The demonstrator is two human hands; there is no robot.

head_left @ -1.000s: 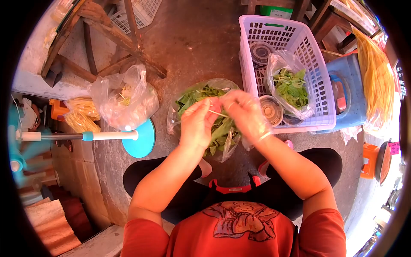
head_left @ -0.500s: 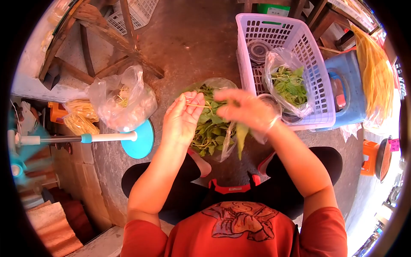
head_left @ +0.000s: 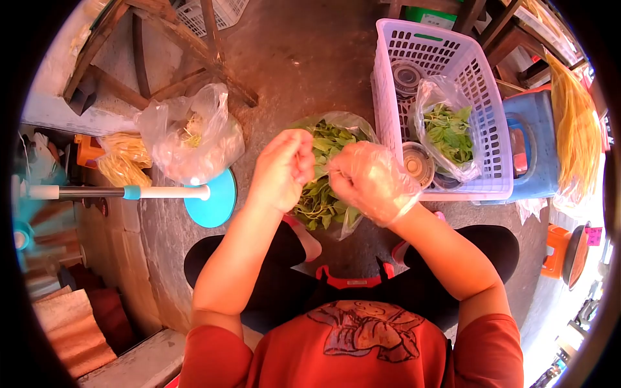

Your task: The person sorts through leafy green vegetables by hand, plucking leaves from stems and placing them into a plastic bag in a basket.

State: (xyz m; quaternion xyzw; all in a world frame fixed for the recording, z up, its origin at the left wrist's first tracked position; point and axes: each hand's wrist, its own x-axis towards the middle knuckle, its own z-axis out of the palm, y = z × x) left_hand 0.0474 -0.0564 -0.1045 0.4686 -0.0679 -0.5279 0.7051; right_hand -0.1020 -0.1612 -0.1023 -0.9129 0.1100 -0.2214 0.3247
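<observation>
My left hand (head_left: 284, 169) is bare, with its fingers curled closed above a bag of leafy greens. What it pinches, if anything, is hidden. Facing it across a small gap is my right hand (head_left: 374, 181), in a clear plastic glove and closed in a fist; its contents cannot be seen. Below both hands, the leafy greens (head_left: 320, 205) with thin stems lie in an open clear plastic bag (head_left: 352, 223) on the floor, between my feet.
At the right stands a lilac plastic basket (head_left: 446, 191) holding round lidded containers and a bag of picked leaves (head_left: 449, 132). A blue jerrycan (head_left: 540, 145) is beside it. Left are a clear bag with stems (head_left: 191, 145), a turquoise round base (head_left: 213, 204) and a wooden frame (head_left: 174, 42).
Both hands have closed; my left was open-palmed with a thin yellowish strand across its fingers. My right has stopped its blurred motion, and a leaf hanging below it is gone from view.
</observation>
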